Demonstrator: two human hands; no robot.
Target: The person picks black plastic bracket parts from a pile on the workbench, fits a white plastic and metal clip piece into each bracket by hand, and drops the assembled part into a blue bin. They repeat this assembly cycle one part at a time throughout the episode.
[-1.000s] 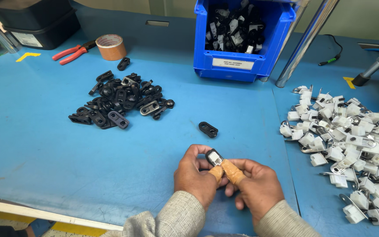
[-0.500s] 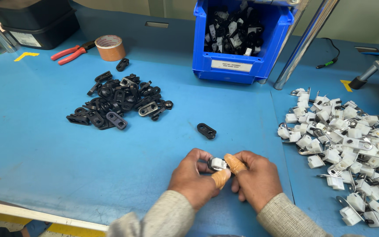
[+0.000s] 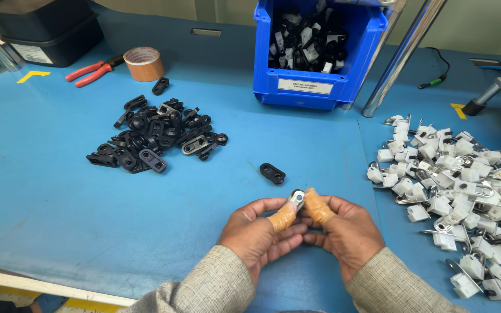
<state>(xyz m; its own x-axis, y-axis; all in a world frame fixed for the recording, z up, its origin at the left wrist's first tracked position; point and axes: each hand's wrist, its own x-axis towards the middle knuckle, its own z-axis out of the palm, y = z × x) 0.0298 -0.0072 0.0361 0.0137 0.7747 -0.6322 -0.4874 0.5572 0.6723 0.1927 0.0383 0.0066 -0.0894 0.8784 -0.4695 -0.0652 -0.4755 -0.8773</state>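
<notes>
My left hand (image 3: 259, 235) and my right hand (image 3: 343, 232) meet low in the middle of the head view, over the blue table (image 3: 47, 197). Both thumbs wear tan finger cots. Between the thumbs and fingertips sits a small metal clip part (image 3: 297, 199), pinched by both hands; most of it is hidden. A single black plastic link (image 3: 272, 173) lies on the table just beyond my hands. A heap of black plastic pieces (image 3: 155, 136) lies to the left, a heap of white and metal clips (image 3: 459, 185) to the right.
A blue bin (image 3: 320, 87) with black and white parts stands at the back. Beside it leans a metal pole (image 3: 401, 55). Red pliers (image 3: 91, 71), a roll of tape (image 3: 144, 62) and a black box (image 3: 53, 40) lie at the back left.
My hands have turned the small part between the fingers; the thumbs now press together on top of it. The piles and the single black link have stayed in place.
</notes>
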